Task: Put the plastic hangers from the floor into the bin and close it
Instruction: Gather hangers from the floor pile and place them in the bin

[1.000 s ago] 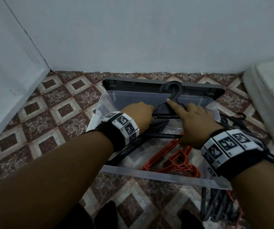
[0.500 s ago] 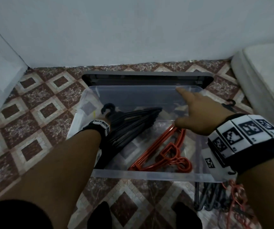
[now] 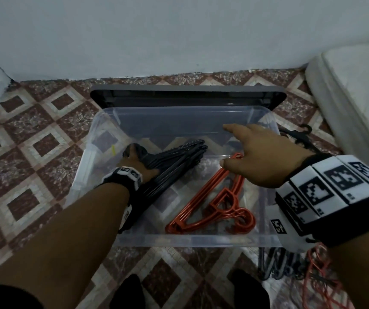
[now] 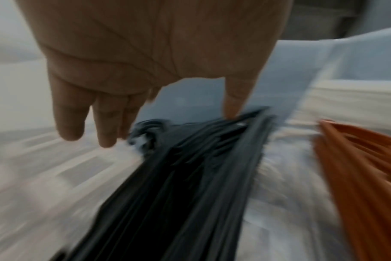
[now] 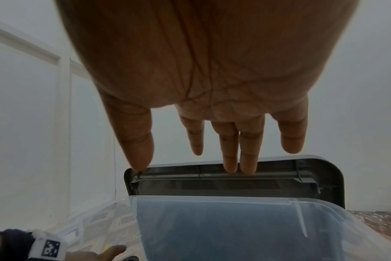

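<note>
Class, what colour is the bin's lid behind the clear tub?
Dark grey lid, clearest in the right wrist view.

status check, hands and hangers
Left hand down in the bin, fingers straight on the black hangers. Right hand open over bin. Red hangers in. More hangers on floor; lid off.

- Bin [image 3: 201, 239]: open-topped; far half of its floor bare.
- Black hangers [image 3: 174, 166] fill its left side, orange hangers [image 3: 214, 206] its near right.
- Lid [image 3: 188, 94] stands behind the far rim.
</note>
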A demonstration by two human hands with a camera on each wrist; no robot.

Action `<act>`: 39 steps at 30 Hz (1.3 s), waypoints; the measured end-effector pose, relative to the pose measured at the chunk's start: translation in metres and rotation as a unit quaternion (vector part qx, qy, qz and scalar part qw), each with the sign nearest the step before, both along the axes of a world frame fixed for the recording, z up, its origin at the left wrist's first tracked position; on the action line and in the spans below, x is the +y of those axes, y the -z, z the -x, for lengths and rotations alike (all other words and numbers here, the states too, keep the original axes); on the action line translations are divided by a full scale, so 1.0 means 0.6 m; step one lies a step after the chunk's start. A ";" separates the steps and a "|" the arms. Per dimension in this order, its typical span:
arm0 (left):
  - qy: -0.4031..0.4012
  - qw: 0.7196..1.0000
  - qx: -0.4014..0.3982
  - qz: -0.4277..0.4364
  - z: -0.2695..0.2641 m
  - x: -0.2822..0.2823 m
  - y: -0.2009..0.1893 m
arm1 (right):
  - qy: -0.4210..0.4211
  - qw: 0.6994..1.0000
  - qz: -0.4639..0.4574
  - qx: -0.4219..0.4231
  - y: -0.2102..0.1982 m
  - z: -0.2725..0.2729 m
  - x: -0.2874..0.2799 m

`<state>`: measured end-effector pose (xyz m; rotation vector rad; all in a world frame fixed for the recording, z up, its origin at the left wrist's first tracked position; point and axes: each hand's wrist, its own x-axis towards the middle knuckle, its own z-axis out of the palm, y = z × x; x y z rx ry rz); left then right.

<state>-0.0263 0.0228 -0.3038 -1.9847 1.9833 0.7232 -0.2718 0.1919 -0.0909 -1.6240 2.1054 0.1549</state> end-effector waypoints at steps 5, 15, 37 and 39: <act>0.083 0.988 -0.125 -0.043 0.048 0.026 0.035 | 0.004 1.000 0.006 0.002 -0.004 -0.002 0.004; 0.000 0.996 -0.041 -0.073 0.007 -0.011 0.095 | 0.022 1.000 -0.003 -0.002 -0.002 0.029 0.011; 0.378 0.888 0.149 0.217 0.300 0.246 -0.309 | 0.338 0.788 0.495 -0.141 -0.136 0.379 0.295; 0.440 0.838 0.234 0.220 0.360 0.329 -0.329 | 0.348 0.838 0.409 -0.101 -0.080 0.411 0.352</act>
